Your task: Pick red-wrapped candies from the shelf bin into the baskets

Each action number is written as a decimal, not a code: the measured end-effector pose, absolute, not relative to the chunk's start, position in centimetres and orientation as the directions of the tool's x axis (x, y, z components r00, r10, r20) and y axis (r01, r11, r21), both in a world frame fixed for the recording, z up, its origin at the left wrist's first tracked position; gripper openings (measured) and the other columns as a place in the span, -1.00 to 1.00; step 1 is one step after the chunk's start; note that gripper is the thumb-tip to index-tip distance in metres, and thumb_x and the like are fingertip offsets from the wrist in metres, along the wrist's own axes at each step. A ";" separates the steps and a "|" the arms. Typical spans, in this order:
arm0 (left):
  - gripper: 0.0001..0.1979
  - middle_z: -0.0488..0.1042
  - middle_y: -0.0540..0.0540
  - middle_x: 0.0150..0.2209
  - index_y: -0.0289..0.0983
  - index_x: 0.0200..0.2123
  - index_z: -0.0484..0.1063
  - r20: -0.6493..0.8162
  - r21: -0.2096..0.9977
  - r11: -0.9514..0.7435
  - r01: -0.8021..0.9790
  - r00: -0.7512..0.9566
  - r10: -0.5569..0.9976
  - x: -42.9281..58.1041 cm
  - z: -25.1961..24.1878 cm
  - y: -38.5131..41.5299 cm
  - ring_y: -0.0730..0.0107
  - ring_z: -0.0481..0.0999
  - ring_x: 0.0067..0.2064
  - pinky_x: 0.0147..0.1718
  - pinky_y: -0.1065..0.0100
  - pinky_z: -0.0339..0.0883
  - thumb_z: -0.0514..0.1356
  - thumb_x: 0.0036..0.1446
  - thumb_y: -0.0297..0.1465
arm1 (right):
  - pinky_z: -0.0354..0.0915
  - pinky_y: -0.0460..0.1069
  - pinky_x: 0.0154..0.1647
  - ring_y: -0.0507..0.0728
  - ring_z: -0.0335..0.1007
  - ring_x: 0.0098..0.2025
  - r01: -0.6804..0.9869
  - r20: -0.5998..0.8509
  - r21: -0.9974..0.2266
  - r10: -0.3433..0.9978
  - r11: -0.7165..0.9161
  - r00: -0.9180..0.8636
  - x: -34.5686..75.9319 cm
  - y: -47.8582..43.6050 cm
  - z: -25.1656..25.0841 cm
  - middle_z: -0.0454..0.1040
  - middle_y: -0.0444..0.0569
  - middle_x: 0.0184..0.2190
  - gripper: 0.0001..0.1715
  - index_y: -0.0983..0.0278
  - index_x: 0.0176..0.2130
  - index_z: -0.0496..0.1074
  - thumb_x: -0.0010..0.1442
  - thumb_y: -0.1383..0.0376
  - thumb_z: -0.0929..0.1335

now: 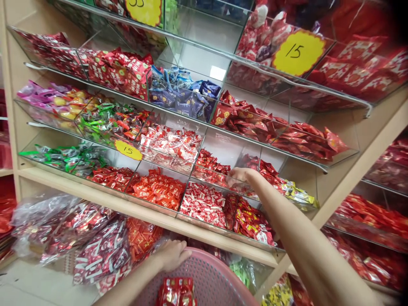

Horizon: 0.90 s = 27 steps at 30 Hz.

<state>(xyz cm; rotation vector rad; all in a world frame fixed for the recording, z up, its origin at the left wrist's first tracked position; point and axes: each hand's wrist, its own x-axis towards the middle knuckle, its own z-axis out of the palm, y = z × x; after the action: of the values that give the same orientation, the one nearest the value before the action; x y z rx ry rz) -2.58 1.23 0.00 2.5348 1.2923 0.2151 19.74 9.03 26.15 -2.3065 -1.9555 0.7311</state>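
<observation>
- Right hand [238,174]: reached into a clear bin [219,148] in the lower middle tier, palm down on the red-wrapped sweets [210,162]; fingertips are sunk among the wrappers, so whether they are closed on any cannot be told
- Left hand [172,255]: fingers curled over the near rim of a pink basket [210,272], gripping it
- Basket contents: a few red packets [177,291] at the bottom edge of the view
- Handling, by judgement: the sweets look small, light and loose, with glossy wrappers likely to slide past each other; a cupped handful from the top of the pile should hold better than a pinch on a single piece; probably not fragile
- Surface: tilted transparent compartments in stepped tiers, filled with red, green, blue and pink sweets, on a pale wooden shelf [95,193]
- Room: shop display; yellow price tags [128,150] marked 15; large clear bags of sweets [102,250] stacked under the shelf, just beside the basket
</observation>
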 end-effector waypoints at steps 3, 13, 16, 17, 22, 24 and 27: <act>-0.38 0.48 -0.21 -0.19 -0.22 -0.21 0.36 0.003 0.320 -0.559 0.765 0.589 0.808 -2.6 0.0 1.3 0.00 0.47 -0.18 -0.25 0.05 0.28 -0.34 0.11 -0.01 | 0.25 -0.07 -0.59 -0.01 0.22 -0.67 0.921 -0.281 -0.336 0.954 -0.197 0.101 19.9 8.6 26.7 0.27 -0.21 -0.73 -0.72 0.32 -0.45 0.38 -0.24 0.28 0.46; -0.40 0.48 -0.21 -0.20 -0.24 -0.23 0.36 -0.006 0.301 -0.582 0.756 0.612 0.791 -2.3 0.0 1.6 0.02 0.46 -0.17 -0.21 0.06 0.27 -0.34 0.13 -0.04 | 0.19 -0.17 -0.53 -0.07 0.18 -0.57 0.924 0.180 -0.381 0.982 0.024 0.049 17.8 9.5 27.7 0.31 -0.20 -0.61 -0.70 0.34 -0.37 0.36 -0.20 0.35 0.44; -0.40 0.48 -0.21 -0.19 -0.24 -0.20 0.35 -0.007 0.298 -0.581 0.757 0.611 0.792 -2.4 -0.4 1.7 0.02 0.46 -0.17 -0.23 0.07 0.27 -0.34 0.12 -0.03 | 0.18 -0.18 -0.51 -0.09 0.16 -0.57 0.946 0.146 -0.322 0.989 0.024 0.024 17.1 10.1 26.5 0.29 -0.23 -0.62 -0.77 0.34 -0.45 0.37 -0.21 0.39 0.45; -0.40 0.48 -0.21 -0.19 -0.24 -0.20 0.34 -0.003 0.299 -0.585 0.754 0.614 0.790 -2.4 -0.5 1.8 0.02 0.46 -0.17 -0.23 0.07 0.27 -0.34 0.12 -0.03 | 0.18 -0.18 -0.50 -0.09 0.16 -0.57 0.947 0.120 -0.319 0.993 0.018 0.021 16.9 10.2 26.3 0.28 -0.23 -0.63 -0.78 0.34 -0.48 0.36 -0.22 0.40 0.45; -0.39 0.48 -0.22 -0.19 -0.24 -0.22 0.34 0.006 0.304 -0.601 0.739 0.629 0.777 -2.4 -0.5 2.0 0.00 0.46 -0.17 -0.24 0.05 0.28 -0.35 0.12 -0.03 | 0.23 -0.13 -0.54 -0.06 0.19 -0.60 0.902 -0.028 -0.429 0.999 -0.036 0.027 16.6 9.7 26.4 0.26 -0.24 -0.67 -0.67 0.31 -0.51 0.29 -0.28 0.35 0.49; -0.40 0.48 -0.21 -0.20 -0.23 -0.22 0.34 0.004 0.308 -0.597 0.741 0.626 0.780 -2.4 -0.5 2.0 -0.01 0.46 -0.18 -0.24 0.04 0.27 -0.35 0.12 -0.02 | 0.25 -0.12 -0.56 -0.06 0.21 -0.62 0.878 -0.070 -0.474 0.997 -0.064 0.035 16.4 9.4 26.4 0.27 -0.24 -0.67 -0.63 0.30 -0.48 0.28 -0.30 0.38 0.50; -0.40 0.48 -0.20 -0.20 -0.23 -0.23 0.34 0.003 0.314 -0.589 0.744 0.620 0.785 -2.4 -0.6 2.0 -0.02 0.46 -0.18 -0.24 0.03 0.27 -0.34 0.12 -0.02 | 0.26 -0.13 -0.58 -0.07 0.20 -0.65 0.878 -0.067 -0.471 0.996 -0.084 0.060 16.2 9.3 26.5 0.27 -0.25 -0.68 -0.64 0.30 -0.47 0.27 -0.28 0.44 0.48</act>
<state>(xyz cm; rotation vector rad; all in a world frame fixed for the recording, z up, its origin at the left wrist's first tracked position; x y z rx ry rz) -2.40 2.04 -0.60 2.5634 1.2411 0.2036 16.23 9.32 26.50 -2.0380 -1.8874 0.5452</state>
